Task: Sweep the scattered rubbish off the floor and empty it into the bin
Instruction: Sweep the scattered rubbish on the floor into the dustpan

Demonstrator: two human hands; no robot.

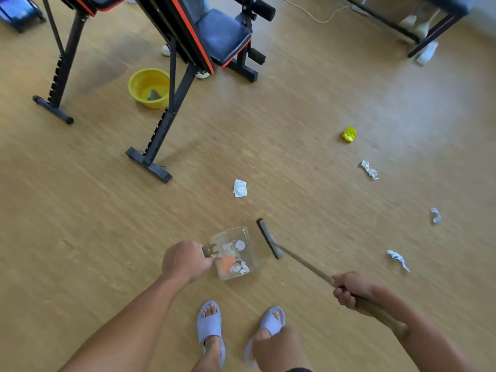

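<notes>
My left hand point(185, 261) grips the handle of a clear plastic dustpan point(251, 255) that rests on the wooden floor and holds an orange scrap and white paper bits. My right hand point(351, 289) holds the broom handle. The broom head point(269, 238) lies on the floor just right of the dustpan. Loose rubbish is spread over the floor: a white wrapper point(239, 188) beyond the dustpan, a yellow wrapper point(349, 134), and several crumpled white papers point(369, 169) to the right. A yellow bin point(138, 81) stands far left under a bench frame.
A black and orange weight bench point(222, 38) with metal legs point(150, 154) fills the upper left. Another black frame point(426, 38) stands at the upper right, with a white cable point(316, 16) on the floor nearby. My feet in pale slippers point(212, 323) are at the bottom.
</notes>
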